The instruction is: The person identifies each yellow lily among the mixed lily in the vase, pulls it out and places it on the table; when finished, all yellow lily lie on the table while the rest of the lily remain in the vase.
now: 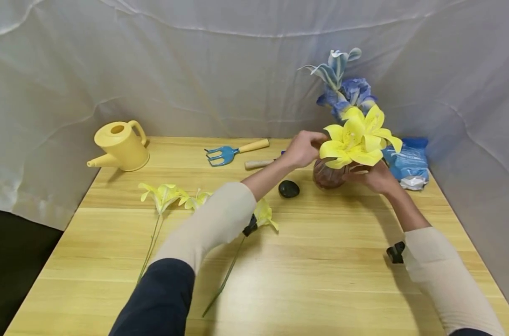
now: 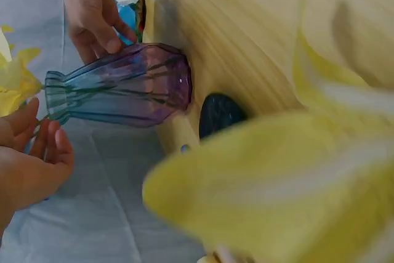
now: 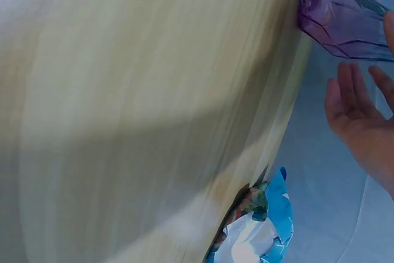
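Vase neck (image 2: pixel 56 88), seemingly left wrist only

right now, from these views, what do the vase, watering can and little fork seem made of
Vase: probably glass, possibly clear plastic; glossy and tinted, with stems showing through its faceted wall.
Watering can: likely plastic; smooth, evenly yellow.
Little fork: perhaps painted metal head, slightly shiny blue; the yellowish handle could be wood or plastic.

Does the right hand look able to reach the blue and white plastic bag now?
Probably yes: the right hand is beside the purple-teal glass vase, and nothing visible stands between this hand and the bag.
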The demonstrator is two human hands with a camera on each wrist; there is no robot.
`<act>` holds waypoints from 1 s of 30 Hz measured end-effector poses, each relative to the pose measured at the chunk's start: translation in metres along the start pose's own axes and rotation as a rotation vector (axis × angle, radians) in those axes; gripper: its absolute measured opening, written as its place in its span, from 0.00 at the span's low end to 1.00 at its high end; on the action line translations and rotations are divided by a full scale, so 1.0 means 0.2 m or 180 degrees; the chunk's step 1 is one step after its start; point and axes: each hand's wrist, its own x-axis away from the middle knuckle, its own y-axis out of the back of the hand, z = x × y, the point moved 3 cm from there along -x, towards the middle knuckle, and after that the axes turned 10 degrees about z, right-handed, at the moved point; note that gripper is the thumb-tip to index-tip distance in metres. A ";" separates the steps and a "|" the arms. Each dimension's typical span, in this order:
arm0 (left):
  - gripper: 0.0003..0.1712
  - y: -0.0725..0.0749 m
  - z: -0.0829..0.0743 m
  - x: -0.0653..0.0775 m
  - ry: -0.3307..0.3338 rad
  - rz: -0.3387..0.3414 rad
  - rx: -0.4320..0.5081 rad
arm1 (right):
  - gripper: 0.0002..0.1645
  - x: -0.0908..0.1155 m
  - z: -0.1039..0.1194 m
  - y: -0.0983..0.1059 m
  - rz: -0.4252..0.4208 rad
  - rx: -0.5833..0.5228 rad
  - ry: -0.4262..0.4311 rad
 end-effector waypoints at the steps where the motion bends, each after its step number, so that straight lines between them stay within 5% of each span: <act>1: 0.18 -0.01 0.00 -0.02 0.0021 -0.0040 0.0034 | 0.37 0.00 0.02 0.00 0.0029 -0.0009 0.0060; 5: 0.21 -0.06 -0.01 -0.06 0.0109 -0.0064 0.0290 | 0.40 -0.01 0.05 -0.01 0.0194 -0.0125 0.0268; 14: 0.02 -0.11 -0.02 -0.09 -0.0122 -0.0288 -0.0495 | 0.36 -0.03 -0.04 -0.01 0.0342 -0.0252 0.0293; 22: 0.06 -0.11 -0.05 -0.09 -0.0228 -0.0284 -0.0133 | 0.35 -0.04 -0.10 0.00 0.0265 -0.0082 0.0103; 30: 0.08 -0.09 -0.07 -0.08 -0.0530 -0.0502 -0.0525 | 0.32 -0.03 -0.12 0.00 0.0301 0.0021 -0.0050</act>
